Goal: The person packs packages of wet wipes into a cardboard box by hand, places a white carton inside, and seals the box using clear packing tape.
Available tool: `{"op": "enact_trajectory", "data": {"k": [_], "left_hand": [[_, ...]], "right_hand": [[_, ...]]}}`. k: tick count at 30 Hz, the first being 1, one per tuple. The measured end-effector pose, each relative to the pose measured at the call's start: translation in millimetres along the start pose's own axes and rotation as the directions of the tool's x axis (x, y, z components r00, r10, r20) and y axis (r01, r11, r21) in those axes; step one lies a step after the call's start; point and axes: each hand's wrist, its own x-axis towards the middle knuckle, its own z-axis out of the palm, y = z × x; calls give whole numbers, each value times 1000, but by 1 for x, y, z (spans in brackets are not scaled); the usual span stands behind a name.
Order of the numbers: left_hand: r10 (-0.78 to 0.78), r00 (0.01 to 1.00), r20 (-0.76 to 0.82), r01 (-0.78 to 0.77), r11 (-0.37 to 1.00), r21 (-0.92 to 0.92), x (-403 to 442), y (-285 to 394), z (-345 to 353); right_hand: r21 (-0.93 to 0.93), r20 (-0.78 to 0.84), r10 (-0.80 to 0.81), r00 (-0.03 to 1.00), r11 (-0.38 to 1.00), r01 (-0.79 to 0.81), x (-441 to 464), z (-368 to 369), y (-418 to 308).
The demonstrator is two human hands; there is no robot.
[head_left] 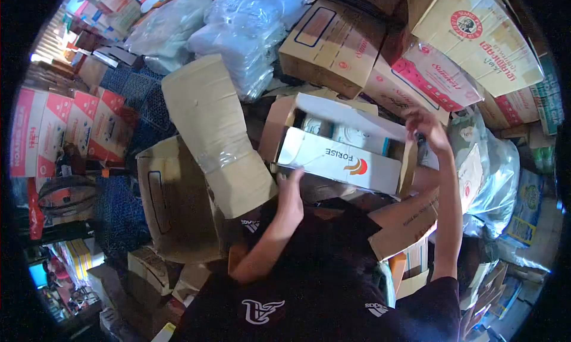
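In front of me is a FORISE box (342,163), white with a red-orange logo, its lettering upside down to me and its top open. Brown flaps stand out at its two ends. Inside are white round items with greenish edges (351,138); their kind is unclear. My left hand (291,194) holds the box's near left corner, thumb against the white panel and the other fingers mostly hidden. Over the far right end, my right hand (427,130) is raised with bent, parted fingers and nothing visible in them.
A long folded cardboard piece (208,127) leans over an open brown carton (175,205) on my left. Plastic-wrapped bundles (244,38) and stacked cartons (333,44) rise behind. A clear plastic bag (493,169) bulges at right; red-white boxes (71,130) stand far left.
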Motion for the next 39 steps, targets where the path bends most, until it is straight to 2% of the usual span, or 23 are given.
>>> {"op": "enact_trajectory", "data": {"k": [2,4,5,6,9,10,13,14,16,19,21,23,24,25,26,28,30,31,32,34,36,37,39], "left_hand": [[-117,993,-11,98,873,-478,7,29,10],[257,961,-105,-278,898,-341,6,15,25],[441,888,-129,-459,849,-261,4,14,33],[416,900,-130,-434,879,-197,-2,12,35],[562,819,-112,-549,826,132,11,-4,22],[562,821,-104,-556,827,81,11,-4,23],[519,847,-118,-527,848,-51,12,-4,25],[466,874,-139,-477,878,-51,19,-6,23],[400,902,-160,-420,900,-121,25,1,22],[482,835,-265,-496,868,14,41,-16,24],[574,768,-284,-598,802,3,44,-17,27],[591,782,-200,-610,791,-44,38,-6,24],[627,739,-246,-651,759,-18,33,-3,28],[607,759,-235,-635,770,-61,32,-3,27],[586,780,-218,-617,780,-109,32,-2,26],[521,828,-209,-555,816,-162,33,-7,26],[550,807,-217,-569,821,-36,41,-14,22],[562,798,-216,-571,820,23,42,-15,20],[619,744,-250,-631,775,38,32,-3,26],[547,796,-261,-588,801,-114,33,-5,27],[553,792,-258,-551,830,86,36,-14,22],[530,825,-195,-517,848,114,33,-11,21],[545,801,-247,-544,835,80,37,-17,23]], "right_hand": [[-75,159,175,972,983,-165,-15,17,1],[-420,63,213,975,892,-167,-24,40,8],[-575,12,213,977,801,-167,-26,45,15],[-454,-71,151,986,875,-167,-28,45,19],[-581,-355,-281,892,814,25,-26,28,31],[-678,-436,-252,864,724,-131,-24,2,57],[-788,-405,-28,914,517,-334,-24,-27,82],[-778,-244,91,965,576,-251,-26,-69,124],[-662,-201,281,938,667,-341,-29,-71,123],[-426,-140,485,863,758,-495,-30,-65,110],[-301,-99,578,810,759,-578,-34,-60,98],[-221,-62,644,762,736,-640,-32,-63,88],[-200,-49,662,748,727,-657,-30,-65,84],[-207,-46,672,739,718,-665,-27,-67,80],[-266,-25,609,793,760,-593,-20,-92,106],[-508,-127,576,808,662,-551,-13,-108,92],[-635,-8,429,903,696,-336,-2,-118,81],[-631,12,410,912,711,-311,2,-120,65],[-566,43,413,910,760,-318,6,-111,48],[-303,94,446,890,864,-401,10,-82,5],[-20,184,460,869,885,-465,18,-44,-24],[60,225,452,863,878,-475,26,-27,-33],[132,328,377,866,890,-438,33,-6,-42]]}}
